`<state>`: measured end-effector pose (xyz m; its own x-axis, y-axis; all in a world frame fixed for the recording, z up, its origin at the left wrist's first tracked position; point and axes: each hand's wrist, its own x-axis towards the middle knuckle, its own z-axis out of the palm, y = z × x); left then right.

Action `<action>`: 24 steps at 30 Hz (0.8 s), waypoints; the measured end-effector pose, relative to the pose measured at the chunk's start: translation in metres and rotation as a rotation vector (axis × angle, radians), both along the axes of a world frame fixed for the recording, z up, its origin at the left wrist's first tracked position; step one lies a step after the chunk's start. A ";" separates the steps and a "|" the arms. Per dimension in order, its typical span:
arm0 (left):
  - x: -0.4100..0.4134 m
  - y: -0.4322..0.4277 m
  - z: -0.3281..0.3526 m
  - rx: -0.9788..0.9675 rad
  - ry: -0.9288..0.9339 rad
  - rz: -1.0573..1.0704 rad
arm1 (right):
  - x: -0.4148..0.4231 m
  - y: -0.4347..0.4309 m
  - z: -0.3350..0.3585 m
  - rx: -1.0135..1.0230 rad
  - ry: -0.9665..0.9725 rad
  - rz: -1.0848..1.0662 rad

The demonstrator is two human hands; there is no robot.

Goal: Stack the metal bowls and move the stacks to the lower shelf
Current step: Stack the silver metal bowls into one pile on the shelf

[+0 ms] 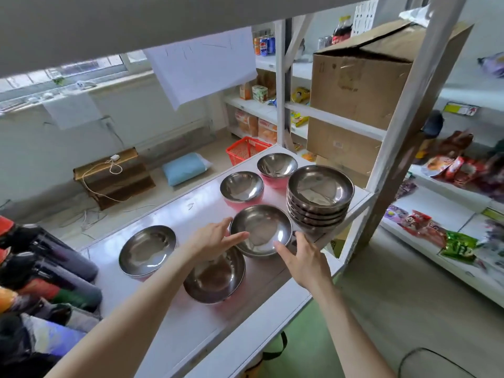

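Several metal bowls lie on a white shelf (pixel 191 331). A stack of several bowls (pixel 319 199) stands at the shelf's right front corner. Just left of it a single bowl (pixel 261 230) sits between my two hands. My left hand (pixel 215 240) touches its left rim with fingers spread. My right hand (pixel 302 259) touches its near right rim, fingers apart. Whether the bowl is lifted I cannot tell. Under my left wrist lies another bowl (pixel 215 276). Further single bowls rest at the left (pixel 147 249), the middle back (pixel 241 186) and the far back (pixel 276 166).
Rolled dark fabric items (pixel 51 271) fill the shelf's left end. A white upright post (pixel 403 105) and cardboard boxes (pixel 360 85) stand right of the stack. A red basket (pixel 246 150) sits on the floor behind. Snack packets (pixel 436 227) lie on shelves at the right.
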<state>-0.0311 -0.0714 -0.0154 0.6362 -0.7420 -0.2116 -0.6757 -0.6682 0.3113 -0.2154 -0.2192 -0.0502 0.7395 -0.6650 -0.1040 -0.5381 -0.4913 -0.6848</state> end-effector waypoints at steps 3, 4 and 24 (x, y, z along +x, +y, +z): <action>0.003 -0.002 -0.007 -0.077 0.068 0.008 | 0.009 0.000 -0.003 0.052 -0.030 -0.019; 0.004 -0.003 -0.008 -0.101 0.083 0.013 | 0.011 0.000 -0.003 0.053 -0.039 -0.028; -0.023 0.003 0.026 -0.290 -0.051 0.017 | -0.002 0.007 0.033 0.033 -0.186 -0.034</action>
<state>-0.0537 -0.0683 0.0107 0.6536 -0.7558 0.0403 -0.6846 -0.5676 0.4573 -0.2178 -0.2123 -0.0168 0.7250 -0.6887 0.0101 -0.4166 -0.4501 -0.7898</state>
